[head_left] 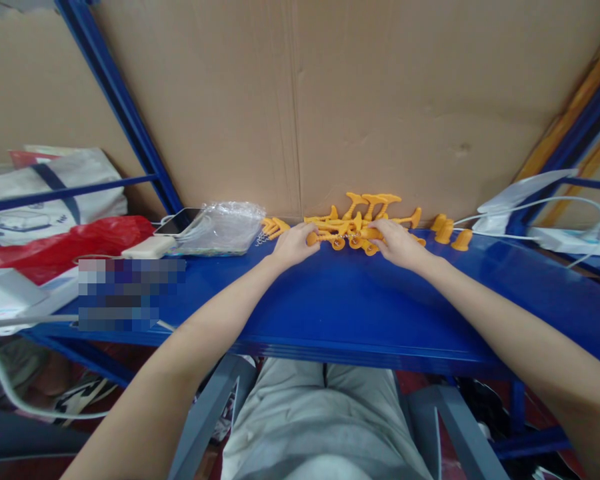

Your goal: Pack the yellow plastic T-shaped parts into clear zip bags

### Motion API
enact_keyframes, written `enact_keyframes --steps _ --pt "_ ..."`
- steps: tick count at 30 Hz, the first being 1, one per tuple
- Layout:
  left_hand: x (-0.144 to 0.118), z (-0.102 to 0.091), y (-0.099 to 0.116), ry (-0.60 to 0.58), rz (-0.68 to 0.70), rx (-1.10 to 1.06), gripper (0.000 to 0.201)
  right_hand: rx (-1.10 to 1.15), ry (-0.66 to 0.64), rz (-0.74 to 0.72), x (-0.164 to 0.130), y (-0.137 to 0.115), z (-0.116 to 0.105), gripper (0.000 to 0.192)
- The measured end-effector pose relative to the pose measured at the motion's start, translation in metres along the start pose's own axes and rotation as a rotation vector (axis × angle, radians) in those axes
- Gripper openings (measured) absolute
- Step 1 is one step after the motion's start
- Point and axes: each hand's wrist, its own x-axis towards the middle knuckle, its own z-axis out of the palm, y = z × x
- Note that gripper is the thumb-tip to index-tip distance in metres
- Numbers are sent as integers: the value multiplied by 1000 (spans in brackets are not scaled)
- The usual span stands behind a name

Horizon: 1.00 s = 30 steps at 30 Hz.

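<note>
A heap of several orange plastic pieces [365, 212] lies on the blue shelf [340, 307] against the cardboard back wall. My left hand [293, 245] rests at the heap's left edge, fingers curled on an orange piece [314, 237]. Over at the heap's right side, my right hand [399, 243] has its fingertips on other orange pieces [371, 235]. A few orange pieces [275, 227] lie apart to the left, and others [450, 233] stand apart to the right.
A clear plastic bag [225, 228], a phone [179, 221], a white power bank [149, 248] and a red bag [65, 243] sit left on the shelf. White cables and a power strip [560, 237] are at right. Blue frame posts [125, 113] rise behind.
</note>
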Motion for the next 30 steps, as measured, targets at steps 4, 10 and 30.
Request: enact_keyframes --steps 4,10,30 --pt "0 -1 1 -11 -13 3 23 27 -6 -35 0 -5 -1 26" --pt "-1 2 9 5 49 -39 23 86 30 -145 3 -21 0 33" --pt "-4 -7 19 -32 63 29 21 167 -21 -52 3 -32 0 36"
